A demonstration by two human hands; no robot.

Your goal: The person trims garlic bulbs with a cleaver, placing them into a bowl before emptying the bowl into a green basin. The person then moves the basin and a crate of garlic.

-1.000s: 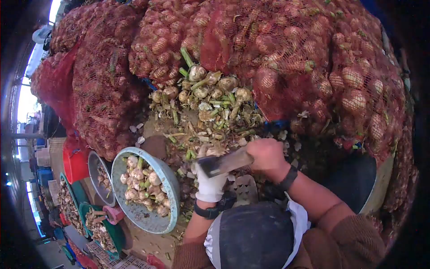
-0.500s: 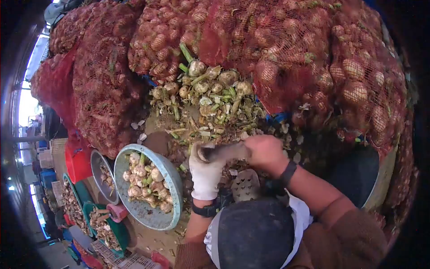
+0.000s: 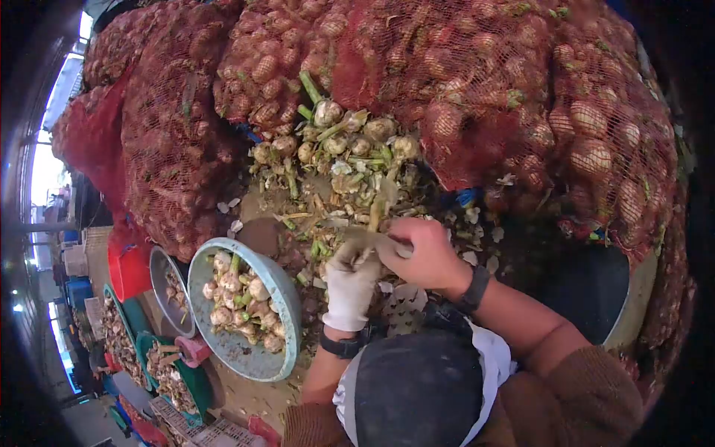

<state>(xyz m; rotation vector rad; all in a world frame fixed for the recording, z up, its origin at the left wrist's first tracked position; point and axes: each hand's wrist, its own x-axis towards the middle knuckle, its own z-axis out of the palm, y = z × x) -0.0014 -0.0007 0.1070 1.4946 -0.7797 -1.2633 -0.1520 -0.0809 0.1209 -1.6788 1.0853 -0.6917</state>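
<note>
Gripping what seems a blurred blade [image 3: 366, 239], the bare right hand [image 3: 423, 253] is holding it against or just beside the gloved left hand [image 3: 350, 290], whose grasp I cannot tell, so a slip could be cutting those fingers, while garlic bulbs [image 3: 232, 287] are lying leftward of both in a basin [image 3: 293, 328]

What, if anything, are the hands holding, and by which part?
It cannot be told: motion blur hides whatever the gloved left hand and bare right hand may grip, and where.
</note>
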